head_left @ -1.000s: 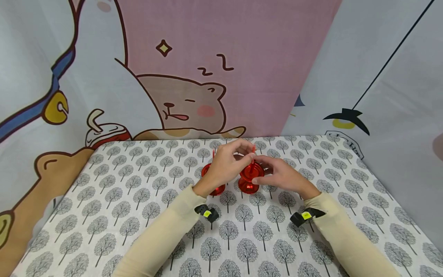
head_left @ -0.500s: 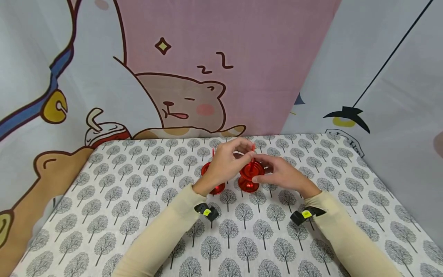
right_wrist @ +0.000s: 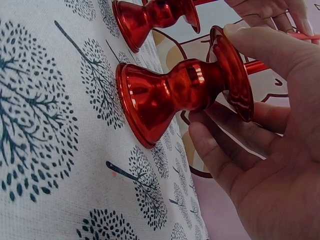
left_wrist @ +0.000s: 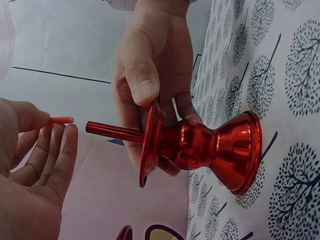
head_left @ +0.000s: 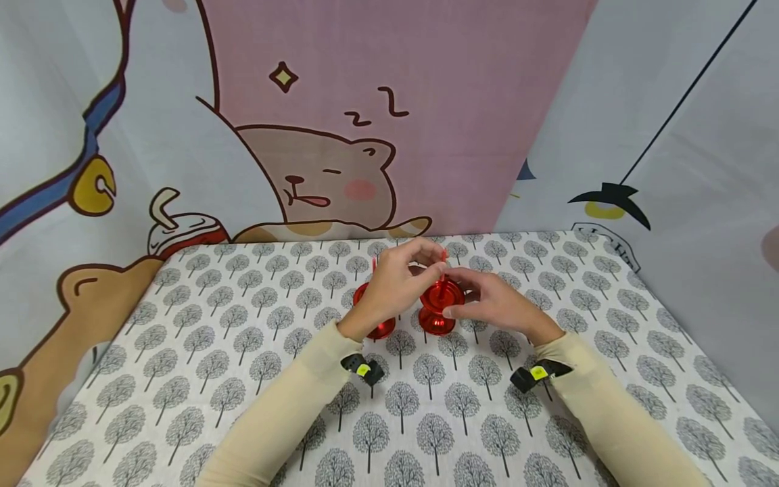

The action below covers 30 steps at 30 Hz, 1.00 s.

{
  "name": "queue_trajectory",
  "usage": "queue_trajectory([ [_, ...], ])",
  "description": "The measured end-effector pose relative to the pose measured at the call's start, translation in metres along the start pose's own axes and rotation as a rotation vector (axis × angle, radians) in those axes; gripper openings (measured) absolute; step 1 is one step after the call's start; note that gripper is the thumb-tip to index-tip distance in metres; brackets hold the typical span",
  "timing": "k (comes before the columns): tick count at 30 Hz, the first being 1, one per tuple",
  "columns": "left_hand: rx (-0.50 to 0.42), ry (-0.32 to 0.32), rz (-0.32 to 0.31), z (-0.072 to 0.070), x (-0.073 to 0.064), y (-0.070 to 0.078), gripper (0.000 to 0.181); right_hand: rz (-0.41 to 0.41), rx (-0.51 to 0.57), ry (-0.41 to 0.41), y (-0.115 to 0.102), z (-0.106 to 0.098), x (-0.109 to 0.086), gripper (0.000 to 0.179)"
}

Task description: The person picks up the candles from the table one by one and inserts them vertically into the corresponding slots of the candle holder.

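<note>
A shiny red metal candlestick (head_left: 437, 322) stands upright on the table, with a flared foot, a dish and a narrow tube (left_wrist: 112, 131) rising from the dish. My right hand (head_left: 494, 301) holds its dish, thumb at the rim and fingers round the far side. Just above the tube, my left hand (head_left: 402, 276) pinches a thin red stick (left_wrist: 62, 120) between thumb and fingers. In the left wrist view a small gap separates stick and tube. A second, similar candlestick (head_left: 382, 329) stands to the left, partly hidden behind my left hand, with a thin red stick (head_left: 374, 264) upright on it.
A white cloth (head_left: 249, 406) printed with grey trees covers the table. Behind it hangs a backdrop (head_left: 341, 182) with a sleeping cartoon bear on pink and white. Black straps (head_left: 364, 370) sit on both wrists.
Both hands keep almost the same pose at the candlestick. The whole scene shifts slightly upward in the head view.
</note>
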<state>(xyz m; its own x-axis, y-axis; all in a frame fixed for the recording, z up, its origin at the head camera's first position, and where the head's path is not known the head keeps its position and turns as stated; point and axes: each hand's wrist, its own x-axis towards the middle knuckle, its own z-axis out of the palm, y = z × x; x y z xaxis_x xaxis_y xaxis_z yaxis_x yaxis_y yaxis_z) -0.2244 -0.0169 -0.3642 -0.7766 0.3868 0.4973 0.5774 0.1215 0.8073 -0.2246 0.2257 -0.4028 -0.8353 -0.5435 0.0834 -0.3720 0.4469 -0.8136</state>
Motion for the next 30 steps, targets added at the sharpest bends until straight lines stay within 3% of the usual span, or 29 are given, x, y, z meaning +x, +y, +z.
queue_trajectory([
  [30,-0.004,0.003,-0.001,0.0008,0.0001,-0.0024,0.013,0.001,0.006,-0.002,-0.0004,0.0011,0.0005,0.08],
])
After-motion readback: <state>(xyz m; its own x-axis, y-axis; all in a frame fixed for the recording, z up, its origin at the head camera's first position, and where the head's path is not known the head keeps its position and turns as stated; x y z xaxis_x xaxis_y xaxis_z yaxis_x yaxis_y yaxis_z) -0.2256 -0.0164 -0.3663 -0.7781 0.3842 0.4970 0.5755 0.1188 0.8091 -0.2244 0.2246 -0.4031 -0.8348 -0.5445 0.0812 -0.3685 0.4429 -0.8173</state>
